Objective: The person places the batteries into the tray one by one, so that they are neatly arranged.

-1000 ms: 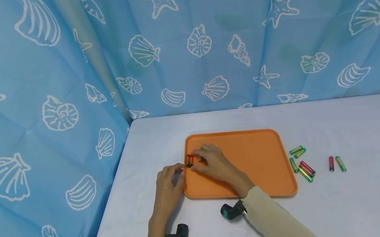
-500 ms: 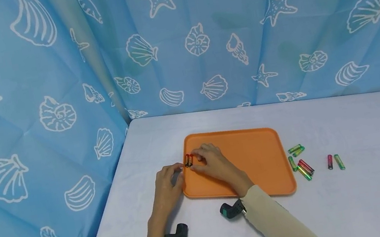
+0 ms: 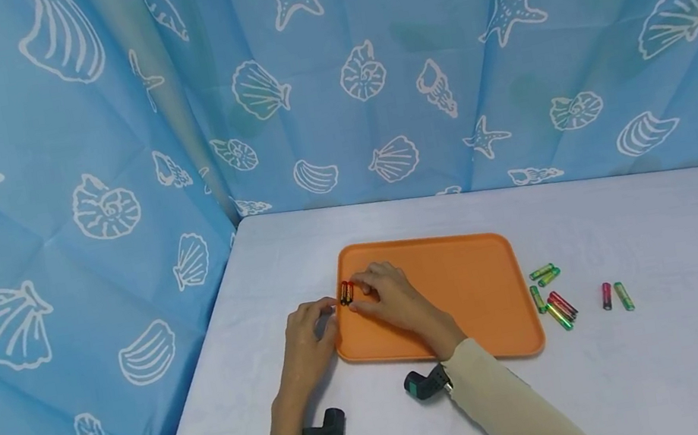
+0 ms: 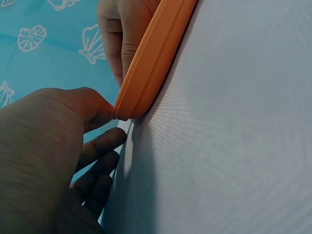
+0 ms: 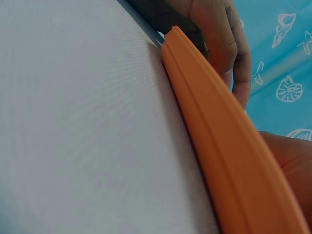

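An orange tray (image 3: 458,291) lies on the white-covered table. Two red-and-black batteries (image 3: 346,293) lie side by side, just inside its left rim. My right hand (image 3: 398,305) reaches over the tray and pinches the right-hand battery by its ends, between thumb and index finger. At the outer left rim is my left hand (image 3: 305,348), its thumb and index finger touching the edge with relaxed fingers. In the left wrist view the left thumb (image 4: 97,109) meets the tray rim (image 4: 151,63), the other fingers lying apart beyond it. The tray wall (image 5: 214,122) hides the batteries in the right wrist view.
Several green and red batteries (image 3: 553,299) lie loosely grouped off the tray's right edge. Farther right are a red battery (image 3: 606,296) and a green one (image 3: 624,296). A blue shell-print curtain (image 3: 325,75) stands behind and left of the table.
The right-hand battery sits slightly closer to the other one than half a second ago. Both hands keep almost the same place; the head view has shifted slightly.
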The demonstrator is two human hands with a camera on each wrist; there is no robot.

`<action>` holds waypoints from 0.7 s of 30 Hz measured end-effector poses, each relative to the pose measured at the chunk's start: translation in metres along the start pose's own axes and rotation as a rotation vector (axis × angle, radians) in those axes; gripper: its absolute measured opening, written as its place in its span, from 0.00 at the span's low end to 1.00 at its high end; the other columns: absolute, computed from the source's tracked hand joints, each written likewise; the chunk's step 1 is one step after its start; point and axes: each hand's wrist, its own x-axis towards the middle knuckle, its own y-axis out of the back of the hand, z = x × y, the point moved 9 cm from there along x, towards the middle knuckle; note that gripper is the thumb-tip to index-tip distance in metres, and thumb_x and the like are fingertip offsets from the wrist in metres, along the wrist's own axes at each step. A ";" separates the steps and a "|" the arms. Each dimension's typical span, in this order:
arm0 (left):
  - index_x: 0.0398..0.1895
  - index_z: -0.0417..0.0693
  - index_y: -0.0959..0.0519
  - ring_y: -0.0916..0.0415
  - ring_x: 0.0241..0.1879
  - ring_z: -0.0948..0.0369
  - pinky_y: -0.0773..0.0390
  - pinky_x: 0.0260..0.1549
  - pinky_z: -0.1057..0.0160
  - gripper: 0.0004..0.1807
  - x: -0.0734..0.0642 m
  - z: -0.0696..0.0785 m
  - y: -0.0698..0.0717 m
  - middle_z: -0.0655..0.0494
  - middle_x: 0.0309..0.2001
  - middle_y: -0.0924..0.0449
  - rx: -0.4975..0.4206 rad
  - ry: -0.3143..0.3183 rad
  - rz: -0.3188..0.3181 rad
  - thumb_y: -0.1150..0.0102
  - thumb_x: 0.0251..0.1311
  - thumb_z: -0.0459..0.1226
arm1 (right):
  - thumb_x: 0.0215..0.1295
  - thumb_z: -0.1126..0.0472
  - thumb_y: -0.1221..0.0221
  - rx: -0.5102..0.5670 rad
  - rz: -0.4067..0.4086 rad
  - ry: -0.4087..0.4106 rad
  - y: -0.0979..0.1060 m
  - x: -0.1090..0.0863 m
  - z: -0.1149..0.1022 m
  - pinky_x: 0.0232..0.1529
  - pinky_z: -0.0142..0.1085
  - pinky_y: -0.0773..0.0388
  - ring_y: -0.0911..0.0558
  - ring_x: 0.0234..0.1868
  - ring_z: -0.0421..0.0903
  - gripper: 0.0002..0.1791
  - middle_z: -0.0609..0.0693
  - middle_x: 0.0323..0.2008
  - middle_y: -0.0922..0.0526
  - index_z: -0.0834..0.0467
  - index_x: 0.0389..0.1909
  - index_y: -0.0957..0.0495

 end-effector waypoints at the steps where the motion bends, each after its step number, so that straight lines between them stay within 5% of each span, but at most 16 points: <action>1: 0.58 0.50 0.21 0.33 0.59 0.52 0.29 0.59 0.49 0.15 0.000 0.000 0.000 0.53 0.54 0.24 0.001 -0.003 0.001 0.43 0.70 0.37 | 0.63 0.49 0.32 0.000 0.003 0.003 0.001 0.000 -0.001 0.42 0.41 0.42 0.34 0.40 0.46 0.20 0.44 0.32 0.33 0.57 0.48 0.20; 14: 0.59 0.51 0.22 0.33 0.60 0.52 0.29 0.60 0.49 0.16 0.000 0.002 -0.006 0.54 0.54 0.25 0.006 0.013 -0.014 0.43 0.70 0.37 | 0.64 0.50 0.32 -0.007 -0.038 0.008 0.010 -0.007 0.000 0.44 0.42 0.40 0.35 0.39 0.46 0.18 0.45 0.33 0.32 0.58 0.46 0.21; 21: 0.59 0.50 0.22 0.33 0.59 0.52 0.30 0.60 0.49 0.16 0.000 0.000 -0.001 0.54 0.54 0.24 0.000 0.009 -0.003 0.43 0.69 0.37 | 0.63 0.50 0.32 -0.061 -0.021 -0.010 0.034 -0.023 -0.001 0.49 0.43 0.31 0.31 0.43 0.46 0.26 0.45 0.35 0.29 0.60 0.57 0.20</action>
